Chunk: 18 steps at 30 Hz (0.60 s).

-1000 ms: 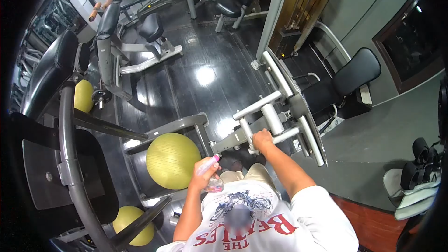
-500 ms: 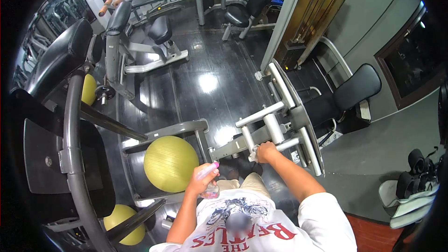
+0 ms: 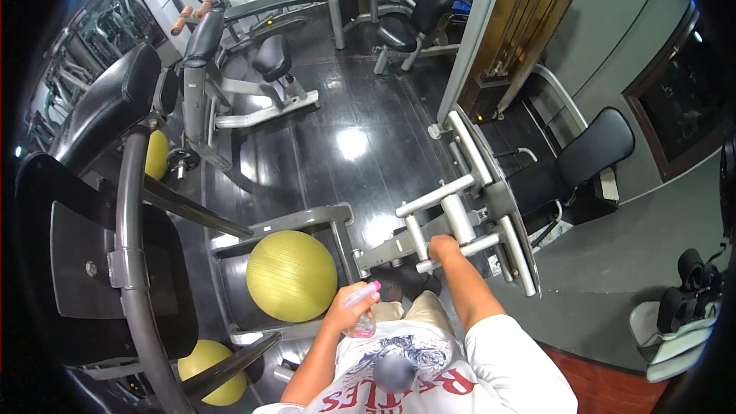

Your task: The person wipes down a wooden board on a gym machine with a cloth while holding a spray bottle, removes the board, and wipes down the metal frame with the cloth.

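My left hand (image 3: pixel 350 308) is wrapped round a clear spray bottle (image 3: pixel 362 328) with a pink top, held in front of my shirt. My right hand (image 3: pixel 442 247) is at the silver tubular frame (image 3: pixel 435 198) of a gym machine, close to its lower crossbar. Its fingers are closed; no cloth shows at it now, and what lies under them is hidden. A white roller-like tube (image 3: pixel 458 218) stands just beyond this hand.
A large yellow-green ball (image 3: pixel 291 276) rests on a grey frame to the left. Further machines with black seats (image 3: pixel 273 58) stand ahead. A weight stack (image 3: pixel 491 96) rises at the right, near a black backrest (image 3: pixel 596 149).
A whitish cloth showed under my right hand half a second ago and is now out of sight. That hand has shifted slightly along the frame. The bottle stays in my left hand.
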Each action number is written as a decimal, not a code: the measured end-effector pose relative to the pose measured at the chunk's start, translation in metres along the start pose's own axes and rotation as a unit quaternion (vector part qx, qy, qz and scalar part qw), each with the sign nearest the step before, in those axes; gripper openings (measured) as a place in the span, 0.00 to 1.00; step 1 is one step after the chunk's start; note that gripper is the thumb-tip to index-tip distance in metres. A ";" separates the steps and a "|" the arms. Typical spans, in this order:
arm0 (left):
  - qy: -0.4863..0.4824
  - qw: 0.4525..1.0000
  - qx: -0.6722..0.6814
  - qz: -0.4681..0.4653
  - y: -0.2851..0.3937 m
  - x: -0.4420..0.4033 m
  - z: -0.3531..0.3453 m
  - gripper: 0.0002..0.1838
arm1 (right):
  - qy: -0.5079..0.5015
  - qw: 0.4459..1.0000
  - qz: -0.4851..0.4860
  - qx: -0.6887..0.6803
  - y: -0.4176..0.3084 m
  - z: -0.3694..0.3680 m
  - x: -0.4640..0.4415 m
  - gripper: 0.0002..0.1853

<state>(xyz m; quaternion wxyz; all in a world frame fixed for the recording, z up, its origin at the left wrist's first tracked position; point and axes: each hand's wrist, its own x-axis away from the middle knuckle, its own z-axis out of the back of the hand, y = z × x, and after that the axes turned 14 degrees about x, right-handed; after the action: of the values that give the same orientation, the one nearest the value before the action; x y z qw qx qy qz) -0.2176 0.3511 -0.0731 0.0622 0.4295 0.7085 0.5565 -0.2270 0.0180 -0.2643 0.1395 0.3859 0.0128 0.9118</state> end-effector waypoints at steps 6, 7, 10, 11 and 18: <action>0.004 1.000 -0.010 -0.024 -0.001 0.001 0.006 0.14 | -0.027 0.992 0.070 0.098 -0.009 0.044 0.048 0.15; 0.004 1.000 -0.003 -0.029 -0.001 -0.001 0.007 0.14 | -0.029 0.996 0.043 0.078 -0.019 0.066 0.074 0.15; 0.009 0.999 0.006 -0.037 0.003 -0.005 0.008 0.15 | -0.040 0.998 0.006 0.057 -0.029 0.075 0.082 0.15; 0.012 0.999 0.008 -0.041 0.005 -0.009 0.008 0.15 | -0.021 0.999 0.008 0.048 -0.027 0.074 0.082 0.15; 0.011 0.999 -0.001 -0.035 0.013 -0.019 0.008 0.16 | 0.044 0.996 -0.064 -0.048 -0.013 0.046 0.047 0.15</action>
<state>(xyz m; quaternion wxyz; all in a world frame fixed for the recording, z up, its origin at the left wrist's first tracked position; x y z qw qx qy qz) -0.1936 0.3442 -0.0728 0.0744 0.3980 0.7232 0.5595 -0.2226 0.0395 -0.2012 0.2150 0.3363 0.0002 0.9169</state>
